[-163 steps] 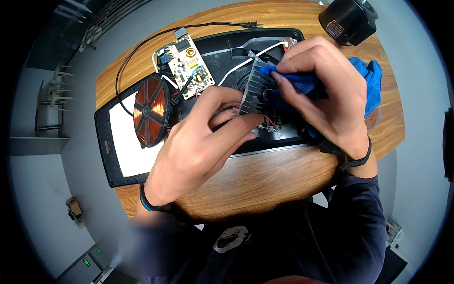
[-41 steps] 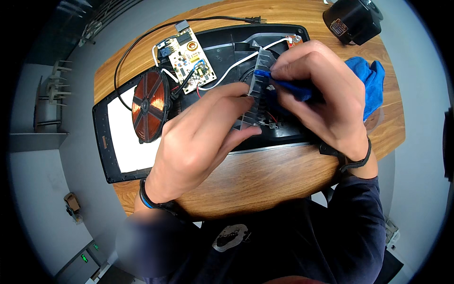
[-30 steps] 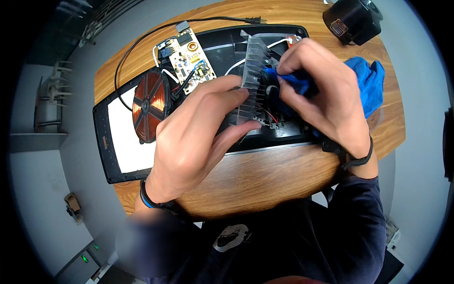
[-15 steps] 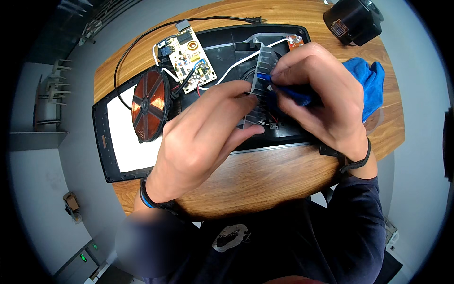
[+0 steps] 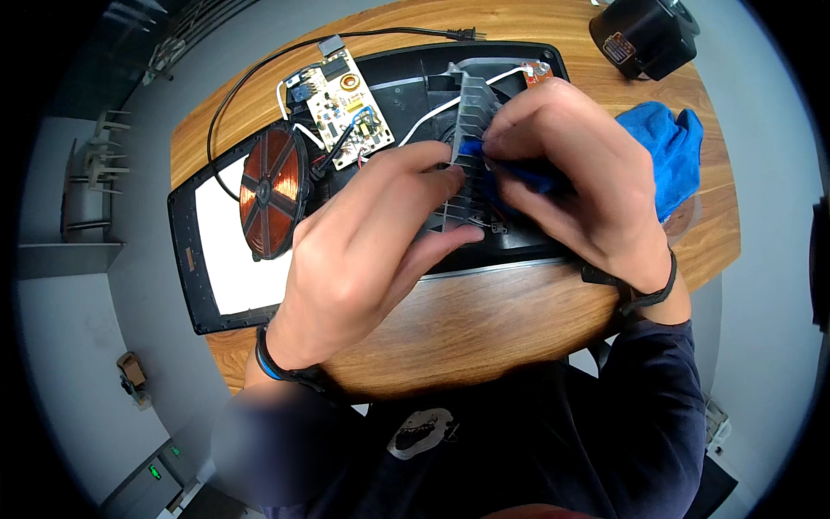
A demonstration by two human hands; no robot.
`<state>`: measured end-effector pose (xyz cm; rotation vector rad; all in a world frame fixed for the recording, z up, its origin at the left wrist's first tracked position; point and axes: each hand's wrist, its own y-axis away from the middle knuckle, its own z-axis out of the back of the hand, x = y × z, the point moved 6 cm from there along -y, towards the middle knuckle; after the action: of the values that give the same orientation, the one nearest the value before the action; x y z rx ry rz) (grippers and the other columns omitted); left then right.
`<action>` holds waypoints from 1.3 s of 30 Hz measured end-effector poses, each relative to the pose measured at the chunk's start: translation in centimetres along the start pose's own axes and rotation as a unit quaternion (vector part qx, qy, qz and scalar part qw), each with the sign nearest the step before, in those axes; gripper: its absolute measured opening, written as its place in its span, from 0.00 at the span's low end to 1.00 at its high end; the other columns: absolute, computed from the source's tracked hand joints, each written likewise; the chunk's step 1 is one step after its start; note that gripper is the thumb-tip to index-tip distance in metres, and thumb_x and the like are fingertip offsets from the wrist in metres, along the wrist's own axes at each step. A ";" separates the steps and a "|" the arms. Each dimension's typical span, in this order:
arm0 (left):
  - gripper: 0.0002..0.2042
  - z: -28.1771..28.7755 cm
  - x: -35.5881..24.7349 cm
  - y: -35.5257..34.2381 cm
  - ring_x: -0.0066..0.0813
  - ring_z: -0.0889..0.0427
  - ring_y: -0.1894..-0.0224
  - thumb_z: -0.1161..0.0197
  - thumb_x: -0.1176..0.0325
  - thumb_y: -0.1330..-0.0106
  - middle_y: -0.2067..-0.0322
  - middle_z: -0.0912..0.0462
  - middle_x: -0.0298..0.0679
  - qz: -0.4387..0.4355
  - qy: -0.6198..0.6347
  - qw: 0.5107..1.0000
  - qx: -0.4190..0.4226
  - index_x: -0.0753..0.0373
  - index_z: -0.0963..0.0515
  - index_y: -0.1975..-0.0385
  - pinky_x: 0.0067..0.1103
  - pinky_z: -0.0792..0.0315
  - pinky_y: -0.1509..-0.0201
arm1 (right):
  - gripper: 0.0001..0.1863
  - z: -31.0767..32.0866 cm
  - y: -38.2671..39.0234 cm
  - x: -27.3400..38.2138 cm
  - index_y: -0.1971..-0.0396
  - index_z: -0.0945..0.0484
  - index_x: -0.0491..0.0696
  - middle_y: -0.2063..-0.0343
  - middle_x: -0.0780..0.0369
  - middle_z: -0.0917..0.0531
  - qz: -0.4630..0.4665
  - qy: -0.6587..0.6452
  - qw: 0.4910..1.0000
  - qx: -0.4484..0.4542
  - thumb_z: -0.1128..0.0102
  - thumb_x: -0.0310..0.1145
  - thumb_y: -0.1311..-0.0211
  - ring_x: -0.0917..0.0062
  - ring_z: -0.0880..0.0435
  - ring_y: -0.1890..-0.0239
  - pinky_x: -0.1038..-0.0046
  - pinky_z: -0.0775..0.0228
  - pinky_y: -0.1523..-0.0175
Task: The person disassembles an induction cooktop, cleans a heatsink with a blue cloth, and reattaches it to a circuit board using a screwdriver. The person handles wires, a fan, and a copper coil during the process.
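Note:
Upright over a black casing, a grey finned metal heat sink (image 5: 471, 99) is gripped along its left side by my left hand (image 5: 354, 246), thumb at its near end. My right hand (image 5: 584, 169) is closed, pinching a blue cloth (image 5: 666, 143) whose tip presses in between the fins. More of that cloth shows under the right palm and bunched beyond the wrist. My fingers hide the middle of the heat sink and part of the pinch.
An open black appliance casing (image 5: 398, 65) lies on the wooden table (image 5: 484, 333). It holds a circuit board (image 5: 350, 104), copper coil (image 5: 272, 190), small orange board (image 5: 538, 73) and white wires. A black power cord (image 5: 380, 33) curves behind. A black cylindrical device (image 5: 644, 43) stands back right.
The heat sink has shifted a little left and tilted. My right hand has moved slightly left with the cloth, its tip staying among the fins.

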<state>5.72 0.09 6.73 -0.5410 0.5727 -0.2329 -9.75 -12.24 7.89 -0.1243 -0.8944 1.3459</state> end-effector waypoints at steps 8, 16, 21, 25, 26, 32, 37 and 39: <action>0.26 -0.2 0.0 0.0 0.41 0.03 0.49 0.09 0.70 0.44 0.44 0.07 0.52 -0.002 0.003 1.000 0.013 0.70 0.15 0.49 0.30 0.08 0.45 | 0.18 0.0 -0.1 0.1 0.53 0.15 0.38 0.53 0.53 0.14 0.011 0.018 1.000 0.012 0.23 0.14 0.44 0.56 0.12 0.49 0.62 0.18 0.43; 0.26 0.4 0.3 0.0 0.40 0.04 0.46 0.10 0.73 0.42 0.42 0.08 0.52 0.005 0.001 1.000 -0.030 0.73 0.17 0.47 0.31 0.06 0.43 | 0.18 -0.6 0.4 -1.3 0.55 0.17 0.38 0.54 0.55 0.15 -0.069 0.065 0.992 0.084 0.22 0.14 0.44 0.59 0.12 0.52 0.63 0.18 0.45; 0.27 0.2 0.6 0.0 0.40 0.03 0.46 0.10 0.73 0.42 0.41 0.08 0.51 0.017 -0.004 1.000 -0.008 0.73 0.16 0.46 0.31 0.06 0.43 | 0.16 0.7 0.1 0.2 0.58 0.16 0.37 0.56 0.54 0.14 -0.028 0.021 0.999 -0.006 0.23 0.12 0.46 0.62 0.11 0.54 0.66 0.18 0.48; 0.27 0.1 0.3 0.0 0.40 0.03 0.47 0.10 0.72 0.43 0.42 0.08 0.49 0.021 0.003 1.000 0.001 0.72 0.16 0.46 0.32 0.07 0.42 | 0.15 0.3 0.2 0.6 0.58 0.14 0.37 0.56 0.55 0.13 -0.003 0.012 1.000 -0.020 0.22 0.13 0.47 0.62 0.10 0.54 0.67 0.18 0.49; 0.27 0.2 0.2 0.0 0.40 0.03 0.47 0.10 0.72 0.43 0.42 0.08 0.49 0.022 0.001 1.000 0.004 0.72 0.16 0.46 0.32 0.07 0.42 | 0.15 0.2 0.2 0.5 0.58 0.13 0.37 0.56 0.55 0.13 -0.002 0.012 1.000 -0.015 0.22 0.13 0.47 0.62 0.10 0.54 0.67 0.18 0.49; 0.27 -0.2 0.4 0.1 0.41 0.03 0.49 0.09 0.71 0.44 0.44 0.07 0.50 0.021 0.014 1.000 0.002 0.71 0.16 0.47 0.30 0.08 0.45 | 0.16 -0.2 0.3 0.3 0.57 0.12 0.38 0.55 0.55 0.13 -0.005 0.020 1.000 0.016 0.19 0.16 0.47 0.60 0.10 0.52 0.66 0.17 0.47; 0.28 -0.2 0.3 0.0 0.41 0.02 0.49 0.09 0.70 0.44 0.46 0.07 0.50 0.015 0.011 1.000 0.018 0.71 0.16 0.46 0.31 0.09 0.47 | 0.17 -0.1 0.3 0.5 0.56 0.13 0.39 0.53 0.55 0.13 0.005 0.020 1.000 0.007 0.19 0.17 0.46 0.60 0.10 0.51 0.65 0.17 0.46; 0.28 -0.3 0.4 0.0 0.41 0.02 0.50 0.09 0.70 0.44 0.46 0.07 0.50 0.018 0.015 1.000 0.018 0.71 0.16 0.45 0.31 0.09 0.47 | 0.17 -0.2 0.2 0.4 0.56 0.13 0.39 0.52 0.55 0.13 0.003 0.018 1.000 0.012 0.19 0.17 0.46 0.60 0.10 0.51 0.66 0.17 0.46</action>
<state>5.86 -0.15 6.31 -0.4923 0.6064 -0.2180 -9.77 -11.75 7.81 -0.1316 -0.8485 1.3564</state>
